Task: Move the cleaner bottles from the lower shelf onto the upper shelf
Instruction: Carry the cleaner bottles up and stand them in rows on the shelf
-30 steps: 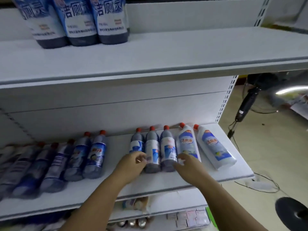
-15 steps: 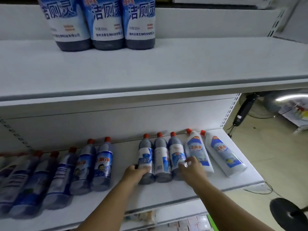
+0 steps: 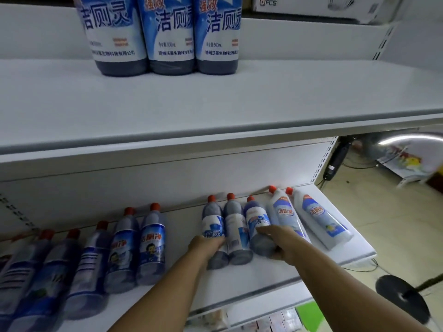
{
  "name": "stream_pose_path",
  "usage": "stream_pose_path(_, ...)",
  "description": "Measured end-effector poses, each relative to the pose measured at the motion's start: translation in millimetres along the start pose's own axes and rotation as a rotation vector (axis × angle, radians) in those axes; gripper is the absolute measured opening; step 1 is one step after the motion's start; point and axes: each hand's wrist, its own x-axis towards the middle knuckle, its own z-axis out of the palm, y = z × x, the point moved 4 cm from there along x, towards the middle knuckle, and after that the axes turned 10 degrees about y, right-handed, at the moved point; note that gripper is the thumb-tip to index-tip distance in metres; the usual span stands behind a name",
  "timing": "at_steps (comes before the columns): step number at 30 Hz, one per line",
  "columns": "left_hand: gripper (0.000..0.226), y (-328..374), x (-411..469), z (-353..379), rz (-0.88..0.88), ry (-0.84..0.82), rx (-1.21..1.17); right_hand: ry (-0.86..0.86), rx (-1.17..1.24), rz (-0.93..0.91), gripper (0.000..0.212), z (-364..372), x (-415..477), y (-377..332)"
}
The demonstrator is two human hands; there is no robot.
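Note:
Three dark blue cleaner bottles with red caps lie side by side in the middle of the lower shelf (image 3: pixel 282 271). My left hand (image 3: pixel 206 245) grips the leftmost of them (image 3: pixel 212 221) around its lower body. My right hand (image 3: pixel 280 240) curls round the rightmost one (image 3: pixel 257 221), whose base is lifted a little. The middle bottle (image 3: pixel 236 226) lies between them, untouched. Three more of the same bottles (image 3: pixel 170 37) stand upright at the back left of the upper shelf (image 3: pixel 263 97).
Two white bottles (image 3: pixel 323 219) lie at the right end of the lower shelf. Several dark bottles (image 3: pixel 124 245) lie in a row to the left. A fan base (image 3: pixel 402 298) stands on the floor at right. A box (image 3: pixel 311 6) sits higher up.
Both hands have closed round the outer bottles of the middle trio, and the right one has begun to rise. My view has moved closer and tilted up.

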Motion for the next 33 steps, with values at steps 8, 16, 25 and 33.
stream_pose_path(8,0.066,-2.9,-37.5,-11.0,0.059,0.059,-0.198,-0.284,0.244,-0.182,0.048,-38.6,-33.1,29.5)
stream_pose_path(16,0.041,-20.8,-164.8,2.3,0.274,0.071,-0.352,-0.488,0.168,-0.404,0.055,-83.2,-90.7,72.3)
stream_pose_path(25,0.045,-54.5,-252.3,-6.9,0.418,0.194,-0.373,-0.564,0.238,-0.588,0.057,-124.6,-157.4,87.9)
stream_pose_path(33,0.039,-9.0,-320.0,-55.6,0.628,0.348,-0.359,-0.590,0.195,-0.760,0.103,-143.8,-209.8,38.3)
